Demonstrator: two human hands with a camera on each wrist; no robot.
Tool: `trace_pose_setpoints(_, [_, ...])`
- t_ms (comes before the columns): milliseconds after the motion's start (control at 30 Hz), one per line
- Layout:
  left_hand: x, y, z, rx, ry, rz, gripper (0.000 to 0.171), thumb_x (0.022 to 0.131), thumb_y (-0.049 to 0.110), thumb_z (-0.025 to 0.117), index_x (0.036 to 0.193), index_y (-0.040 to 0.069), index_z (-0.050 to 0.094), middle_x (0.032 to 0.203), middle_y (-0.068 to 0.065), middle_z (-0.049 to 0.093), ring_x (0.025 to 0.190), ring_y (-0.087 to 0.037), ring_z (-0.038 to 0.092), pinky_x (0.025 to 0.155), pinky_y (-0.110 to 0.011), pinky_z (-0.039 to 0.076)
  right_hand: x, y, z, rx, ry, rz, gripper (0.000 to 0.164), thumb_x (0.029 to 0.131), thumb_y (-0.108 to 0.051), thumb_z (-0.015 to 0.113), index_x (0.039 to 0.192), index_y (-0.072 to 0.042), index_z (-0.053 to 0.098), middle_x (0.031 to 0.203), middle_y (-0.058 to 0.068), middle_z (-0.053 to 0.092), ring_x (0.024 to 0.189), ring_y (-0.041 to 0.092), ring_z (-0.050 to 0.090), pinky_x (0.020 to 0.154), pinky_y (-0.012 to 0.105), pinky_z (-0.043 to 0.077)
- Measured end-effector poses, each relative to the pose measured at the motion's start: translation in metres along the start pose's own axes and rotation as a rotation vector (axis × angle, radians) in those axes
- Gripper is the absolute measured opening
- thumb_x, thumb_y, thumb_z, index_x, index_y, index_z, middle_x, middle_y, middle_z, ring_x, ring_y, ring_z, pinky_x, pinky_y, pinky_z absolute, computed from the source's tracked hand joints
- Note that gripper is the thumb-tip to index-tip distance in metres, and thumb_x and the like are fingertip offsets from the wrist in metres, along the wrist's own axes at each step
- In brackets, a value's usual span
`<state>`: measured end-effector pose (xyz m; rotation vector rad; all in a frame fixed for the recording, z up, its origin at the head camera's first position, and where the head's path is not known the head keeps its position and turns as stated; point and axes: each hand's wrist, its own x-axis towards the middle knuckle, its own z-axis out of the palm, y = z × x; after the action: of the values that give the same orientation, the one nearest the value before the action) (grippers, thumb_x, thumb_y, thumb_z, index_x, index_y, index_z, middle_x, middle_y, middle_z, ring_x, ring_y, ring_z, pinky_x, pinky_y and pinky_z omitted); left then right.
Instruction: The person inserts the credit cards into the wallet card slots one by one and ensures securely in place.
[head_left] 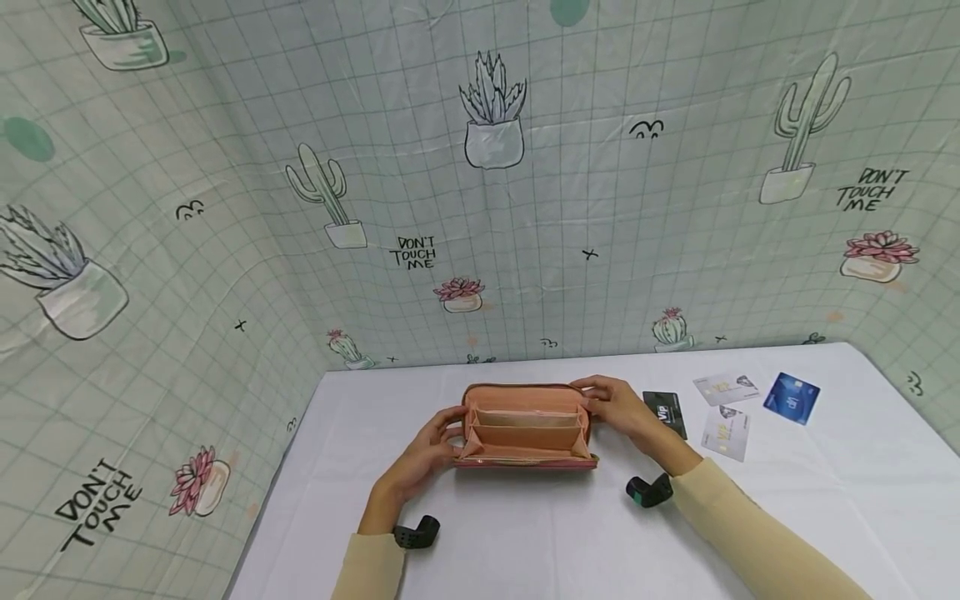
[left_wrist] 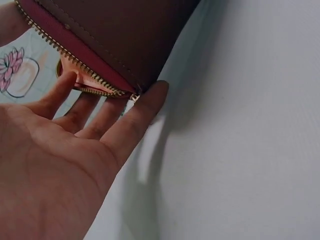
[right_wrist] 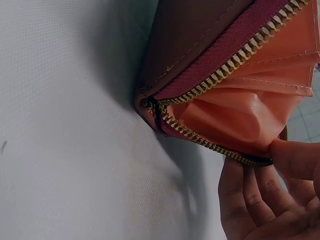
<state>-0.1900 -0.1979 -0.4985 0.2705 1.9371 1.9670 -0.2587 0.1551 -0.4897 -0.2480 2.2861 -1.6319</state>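
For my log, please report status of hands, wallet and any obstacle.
Left hand touching wallet, left side. Right hand pinching its far-right corner. Wallet unzipped, open. Cards at right, not blocking.

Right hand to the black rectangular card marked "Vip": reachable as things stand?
Probably yes: the black card lies close by the right hand, with nothing stacked on it. That hand pinches the open orange-lined zip wallet, so it would likely need to let go first.

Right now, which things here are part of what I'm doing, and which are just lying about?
In the job:
open wallet
left hand, holding its left side
right hand, holding its right side

Lying about, seemingly not in use:
black card
far pale card
near pale card
blue card
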Motion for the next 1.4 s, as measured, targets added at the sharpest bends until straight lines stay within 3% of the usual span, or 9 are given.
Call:
trace_pose_setpoints(200, [-0.002,-0.001,-0.002,-0.051,-0.024,-0.032,0.078,0.092,-0.007,0.054,0.163,-0.002,0.024,0.167,-0.019,0.028,0.134,-0.012,0.048,0.094,-0.027,0.051,0.001,0.0,0.001,0.023,-0.006,-0.005,0.037,0.109,-0.008,0.056,0.144,0.005,0.058,0.131,0.026,0.07,0.115,0.03,0.071,0.09,0.041,0.06])
trace_pose_setpoints(400, [-0.002,-0.002,-0.003,-0.08,-0.035,-0.057,0.088,0.088,-0.01,0.054,0.168,0.007,0.021,0.169,-0.019,0.027,0.138,-0.017,0.045,0.097,-0.03,0.048,-0.002,0.001,-0.002,0.035,-0.005,-0.013,0.04,0.109,-0.009,0.056,0.145,0.008,0.055,0.131,0.028,0.069,0.11,0.032,0.073,0.092,0.044,0.06])
trace_pose_setpoints(700, [-0.001,-0.005,-0.004,-0.056,-0.041,-0.048,0.089,0.088,-0.01,0.054,0.168,0.008,0.02,0.17,-0.019,0.025,0.139,-0.019,0.042,0.097,-0.032,0.045,-0.02,0.006,-0.025,0.0,0.09,-0.061,0.043,0.106,-0.007,0.06,0.144,0.014,0.052,0.131,0.033,0.066,0.115,0.041,0.069,0.092,0.045,0.06])
trace_pose_setpoints(900, [-0.003,-0.007,-0.004,-0.057,-0.048,-0.039,0.089,0.088,-0.009,0.054,0.168,0.007,0.019,0.17,-0.019,0.024,0.14,-0.02,0.041,0.097,-0.03,0.046,-0.029,0.015,-0.042,-0.09,0.198,-0.041,0.044,0.104,-0.006,0.06,0.144,0.012,0.052,0.133,0.033,0.065,0.118,0.038,0.068,0.087,0.028,0.058])
trace_pose_setpoints(1067, [-0.004,-0.008,-0.003,-0.048,-0.045,-0.029,0.089,0.087,-0.008,0.053,0.168,0.006,0.019,0.169,-0.019,0.025,0.138,-0.02,0.042,0.095,-0.028,0.046,-0.039,0.021,-0.055,-0.145,0.257,-0.013,0.047,0.104,-0.006,0.061,0.145,0.012,0.05,0.135,0.034,0.062,0.121,0.043,0.063,0.08,0.019,0.05])
trace_pose_setpoints(1167, [-0.005,-0.009,-0.002,-0.046,-0.043,-0.025,0.089,0.087,-0.007,0.055,0.168,0.006,0.019,0.168,-0.019,0.026,0.138,-0.02,0.043,0.097,-0.028,0.047,-0.044,0.025,-0.061,-0.162,0.285,0.021,0.05,0.103,-0.007,0.061,0.147,0.012,0.047,0.137,0.035,0.058,0.125,0.048,0.059,0.086,0.027,0.052])
trace_pose_setpoints(1300, [-0.005,-0.01,-0.001,-0.048,-0.041,-0.026,0.089,0.089,-0.008,0.056,0.168,0.007,0.019,0.169,-0.018,0.026,0.14,-0.02,0.042,0.099,-0.029,0.047,-0.049,0.03,-0.069,-0.18,0.312,0.072,0.054,0.103,-0.01,0.062,0.149,0.013,0.044,0.14,0.037,0.052,0.13,0.052,0.053,0.097,0.049,0.051])
trace_pose_setpoints(1400, [-0.006,-0.011,0.0,-0.05,-0.04,-0.021,0.089,0.089,-0.008,0.056,0.168,0.007,0.018,0.169,-0.019,0.024,0.142,-0.021,0.041,0.1,-0.029,0.047,-0.051,0.035,-0.073,-0.194,0.312,0.098,0.058,0.102,-0.011,0.063,0.149,0.014,0.041,0.142,0.04,0.047,0.131,0.054,0.049,0.102,0.058,0.047])
